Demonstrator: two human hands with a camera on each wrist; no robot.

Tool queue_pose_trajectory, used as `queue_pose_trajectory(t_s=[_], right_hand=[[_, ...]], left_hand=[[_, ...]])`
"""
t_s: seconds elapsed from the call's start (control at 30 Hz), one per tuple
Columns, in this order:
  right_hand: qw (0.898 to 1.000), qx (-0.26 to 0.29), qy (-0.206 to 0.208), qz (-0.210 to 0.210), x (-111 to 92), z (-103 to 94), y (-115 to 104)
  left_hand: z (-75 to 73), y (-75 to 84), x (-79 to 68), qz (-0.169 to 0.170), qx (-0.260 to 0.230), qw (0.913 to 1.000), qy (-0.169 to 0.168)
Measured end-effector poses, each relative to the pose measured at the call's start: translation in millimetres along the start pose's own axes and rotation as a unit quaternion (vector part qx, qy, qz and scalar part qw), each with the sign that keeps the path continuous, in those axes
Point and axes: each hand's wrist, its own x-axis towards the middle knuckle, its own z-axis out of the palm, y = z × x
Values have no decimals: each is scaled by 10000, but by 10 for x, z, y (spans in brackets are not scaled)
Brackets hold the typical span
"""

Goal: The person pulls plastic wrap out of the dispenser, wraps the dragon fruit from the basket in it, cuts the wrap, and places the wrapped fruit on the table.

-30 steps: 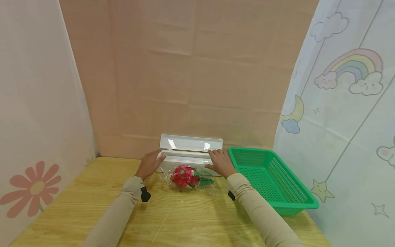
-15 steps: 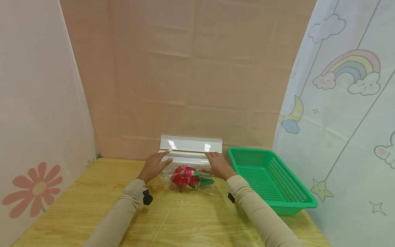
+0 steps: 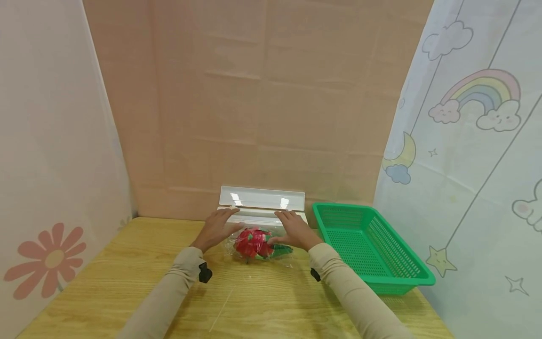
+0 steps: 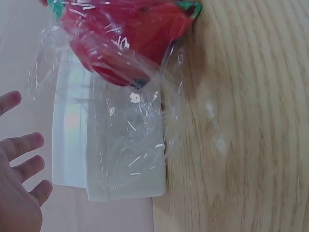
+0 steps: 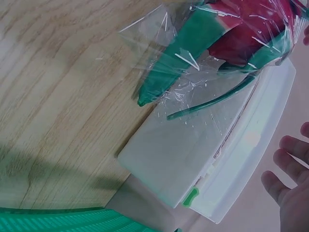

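Observation:
A red dragon fruit (image 3: 249,244) with long green scales lies on the table under loose, wrinkled clear cling film (image 4: 130,135). Right behind it stands a white cling film dispenser (image 5: 164,154), its lid (image 3: 262,197) tipped up and back. My left hand (image 3: 215,229) hovers at the fruit's left side with fingers spread. On the opposite side my right hand (image 3: 295,230) is held over the green scales, fingers extended. Neither hand grips anything. Whether a thumb touches the film cannot be told from the head view; in both wrist views the visible fingers are apart from the dispenser.
A green plastic basket (image 3: 423,279) stands on the table's right side, close to the dispenser's right end. The wooden table (image 3: 254,306) ends at an upright tan backdrop (image 3: 262,117). Patterned white curtains (image 3: 474,179) flank it on both sides.
Both hands have come off the ends of the dispenser and moved inward, toward each other, over the wrapped dragon fruit. The dispenser, fruit and basket have stayed in place.

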Motion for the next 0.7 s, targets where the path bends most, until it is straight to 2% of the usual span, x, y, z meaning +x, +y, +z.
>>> queue_pose_trajectory(t_s=[0.3,0.47,0.7], right_hand=[[9999,-98,22,-46,47,35,-16],[10000,46,-11,-58,53,61,-42],[9996,178,-212,-55,39,63,-121]], left_hand=[[24,40,32,325,10,9994,-122],[69,77,17,512,157,9984,-152],[126,99,-3,461,283,9980,-335]])
